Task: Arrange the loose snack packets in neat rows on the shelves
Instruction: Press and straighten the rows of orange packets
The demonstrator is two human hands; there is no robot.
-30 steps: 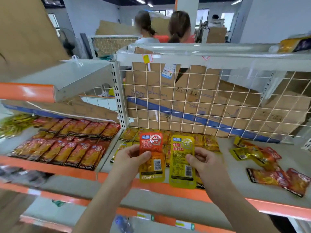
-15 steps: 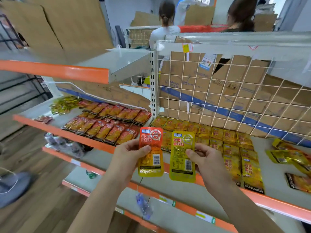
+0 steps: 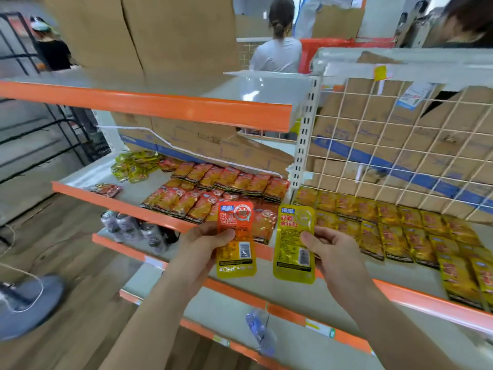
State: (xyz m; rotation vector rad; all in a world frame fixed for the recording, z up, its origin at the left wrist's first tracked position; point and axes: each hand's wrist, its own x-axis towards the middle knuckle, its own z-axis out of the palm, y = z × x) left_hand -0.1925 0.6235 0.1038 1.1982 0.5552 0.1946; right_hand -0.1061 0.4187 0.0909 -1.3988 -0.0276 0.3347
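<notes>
The two packets have drawn apart since a moment ago. The left hand (image 3: 205, 243) pinches the red-topped packet (image 3: 236, 236), thumb across its front, and the right hand (image 3: 332, 249) pinches the yellow packet (image 3: 292, 244). Both are flat glossy pouches, long axes upright. The red rows (image 3: 213, 186) lie just beyond the left hand, the yellow rows (image 3: 386, 225) beyond and right of the right hand.

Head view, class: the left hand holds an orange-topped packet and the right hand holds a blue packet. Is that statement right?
Not quite. In the head view the right hand holds a yellow packet, not a blue one; the left hand does hold the orange-topped packet.
</notes>
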